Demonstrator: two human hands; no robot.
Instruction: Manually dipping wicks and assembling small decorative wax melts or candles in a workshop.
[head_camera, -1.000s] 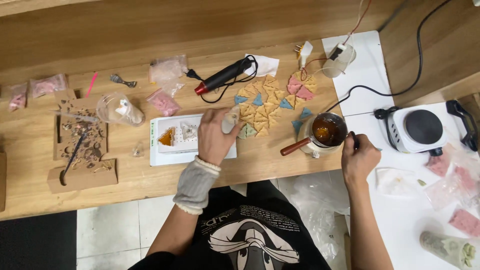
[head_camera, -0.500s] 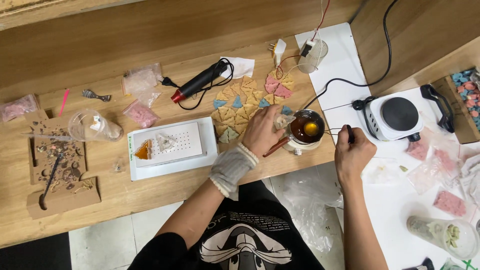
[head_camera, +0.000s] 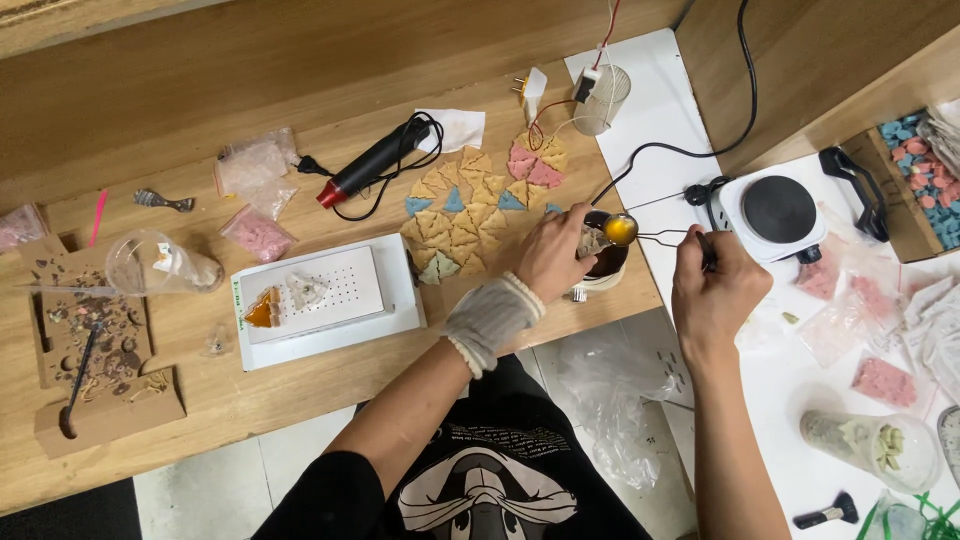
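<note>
Now, right hand (head_camera: 712, 285) holding wire-handled spoon (head_camera: 622, 230), handle level, bowl pointing left.

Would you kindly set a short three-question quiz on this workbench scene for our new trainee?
1. True or false: the right hand holds a wire-handled spoon filled with amber liquid.
2. What does the left hand grip? A) the heat gun B) the small dark pot C) the hot plate
3. Fill in: the triangular pieces lie on the ____ table.

Key: 1 true; 2 B; 3 wooden.
</note>
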